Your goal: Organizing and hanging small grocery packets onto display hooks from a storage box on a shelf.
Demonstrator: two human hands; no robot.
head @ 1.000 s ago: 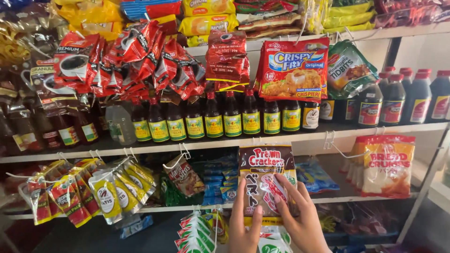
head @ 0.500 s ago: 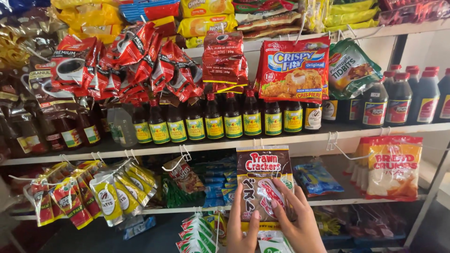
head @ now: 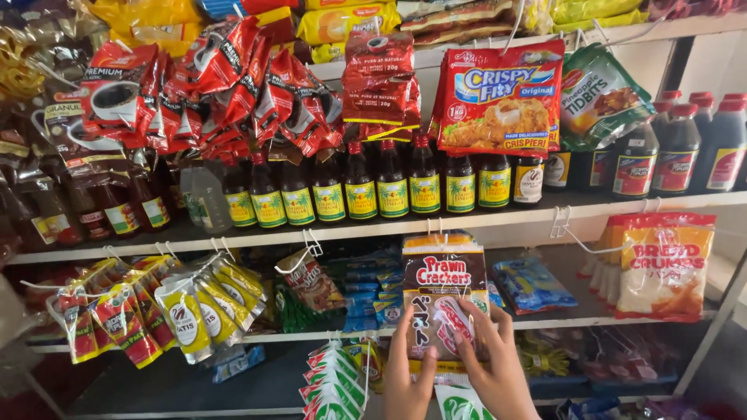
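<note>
Holding cracker packet [head: 442,299], left grip [head: 406,377], right grip [head: 492,365]

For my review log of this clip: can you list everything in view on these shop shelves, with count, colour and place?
Cracker packet: one in front, brown and white, hung mid-shelf, held by both hands.
Red sachets: many, red, hung upper left.
Frying mix bag: one in front, red, hung upper centre.
Green pouch: one, green, right of the red bag.
Yellow-label bottles: about nine, dark, middle shelf.
Red-capped bottles: several, dark, shelf right.
Breadcrumb bag: one in front, orange and white, hung right.
Yellow pouches: several, yellow, hung lower left.
Shelf: white, across the middle.
Left hand: on the packet's lower left.
Right hand: on its lower right.
</note>
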